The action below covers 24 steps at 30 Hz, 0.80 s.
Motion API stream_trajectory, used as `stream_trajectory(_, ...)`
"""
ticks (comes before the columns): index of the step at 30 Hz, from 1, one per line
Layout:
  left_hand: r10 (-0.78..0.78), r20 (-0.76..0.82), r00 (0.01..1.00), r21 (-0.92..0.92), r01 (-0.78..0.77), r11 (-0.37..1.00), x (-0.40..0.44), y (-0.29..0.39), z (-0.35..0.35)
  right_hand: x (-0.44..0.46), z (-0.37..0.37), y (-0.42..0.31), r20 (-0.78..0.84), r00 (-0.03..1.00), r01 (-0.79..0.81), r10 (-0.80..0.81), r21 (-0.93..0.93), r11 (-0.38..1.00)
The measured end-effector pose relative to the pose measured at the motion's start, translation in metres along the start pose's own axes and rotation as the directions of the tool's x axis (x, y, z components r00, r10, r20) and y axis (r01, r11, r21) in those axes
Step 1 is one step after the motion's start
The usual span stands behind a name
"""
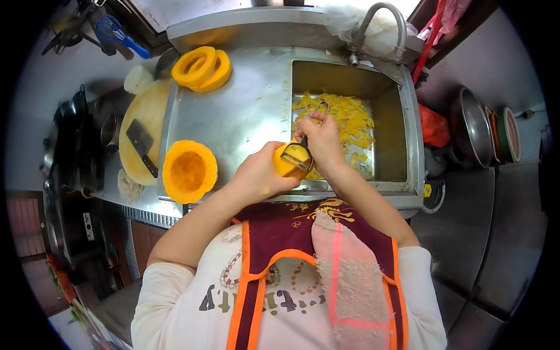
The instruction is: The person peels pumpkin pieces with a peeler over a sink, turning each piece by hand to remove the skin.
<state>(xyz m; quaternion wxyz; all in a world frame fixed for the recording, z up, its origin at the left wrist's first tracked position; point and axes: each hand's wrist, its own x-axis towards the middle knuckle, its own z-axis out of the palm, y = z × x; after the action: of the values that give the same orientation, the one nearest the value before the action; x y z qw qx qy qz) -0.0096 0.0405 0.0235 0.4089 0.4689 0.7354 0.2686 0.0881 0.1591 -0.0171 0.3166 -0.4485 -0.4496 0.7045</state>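
My left hand (259, 172) is closed around a piece of pumpkin (283, 167) at the sink's near left edge. My right hand (324, 140) grips a peeler (298, 154), its wide head lying against the pumpkin piece. The peeler's looped handle end sticks out above my right fingers. Below and beyond my hands, yellow peelings (350, 116) are scattered over the bottom of the sink (389, 134). To the left of my left hand, a hollowed pumpkin half (189, 171) stands with its cut side up on the steel counter (251, 93).
Pumpkin rings (201, 69) lie at the counter's back left. Farther left, a cleaver (142, 146) rests on a round cutting board (157, 108). A faucet (382, 14) arches over the sink's back right. Metal bowl (473, 128) and red bag (433, 125) are at right.
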Motion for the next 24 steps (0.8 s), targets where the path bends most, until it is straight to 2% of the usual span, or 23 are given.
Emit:
stream_trajectory(2,-0.074,0.034,0.997,0.099,0.070,0.993,0.007,0.010,-0.002,-0.006,0.005,0.001,0.063,0.996,0.070,-0.063,-0.116,0.991)
stream_trajectory(3,-0.064,0.054,0.996,0.060,0.061,0.996,0.009,0.007,-0.001,-0.008,0.007,0.002,0.095,0.991,0.110,-0.095,-0.170,0.979)
stream_trajectory(6,-0.134,0.017,0.991,0.034,0.133,0.991,0.004,0.013,0.005,-0.011,0.002,0.001,0.050,0.987,0.160,-0.154,-0.132,0.978)
stream_trajectory(8,-0.085,0.001,0.996,0.018,0.085,0.996,-0.002,0.008,0.008,0.019,-0.025,0.018,-0.078,0.943,0.298,-0.324,-0.237,0.924)
stream_trajectory(9,-0.058,-0.009,0.998,0.016,0.058,0.998,-0.006,0.005,0.008,0.037,-0.055,0.043,-0.249,0.830,0.334,-0.499,-0.495,0.803)
stream_trajectory(10,-0.025,-0.033,0.999,0.015,0.026,1.000,-0.007,0.002,0.007,0.055,-0.077,0.058,-0.342,0.640,0.293,-0.688,-0.718,0.631)
stream_trajectory(11,0.011,-0.064,0.998,0.012,-0.011,1.000,-0.009,-0.002,0.008,0.060,-0.081,0.050,-0.393,0.778,0.284,-0.491,-0.477,0.832)
stream_trajectory(12,0.030,-0.085,0.996,0.001,-0.030,1.000,-0.011,-0.005,0.010,0.056,-0.085,0.046,-0.363,0.895,0.192,-0.258,-0.207,0.959)
stream_trajectory(13,0.024,-0.135,0.991,0.029,-0.020,0.999,-0.012,-0.007,0.012,0.043,-0.087,0.043,-0.267,0.964,0.025,-0.008,0.062,0.998)
stream_trajectory(16,0.108,-0.232,0.967,0.042,-0.101,0.994,-0.009,0.000,0.025,0.023,-0.047,0.001,-0.103,0.994,0.000,0.023,0.211,0.977)
stream_trajectory(19,0.084,-0.230,0.970,0.079,-0.068,0.995,-0.003,0.007,0.030,-0.004,-0.003,-0.009,-0.059,0.987,0.146,-0.148,-0.035,0.989)
stream_trajectory(22,0.038,-0.216,0.976,0.091,-0.019,0.996,-0.003,0.004,0.033,0.015,-0.013,0.008,-0.141,0.952,0.275,-0.273,-0.003,0.961)
stream_trajectory(23,0.020,-0.207,0.978,0.091,-0.001,0.996,-0.005,0.001,0.034,0.040,-0.040,0.023,-0.224,0.899,0.282,-0.377,-0.363,0.888)
stream_trajectory(24,0.044,-0.203,0.978,0.094,-0.025,0.995,-0.009,-0.003,0.034,0.069,-0.085,0.063,-0.258,0.910,0.169,-0.324,-0.482,0.860)
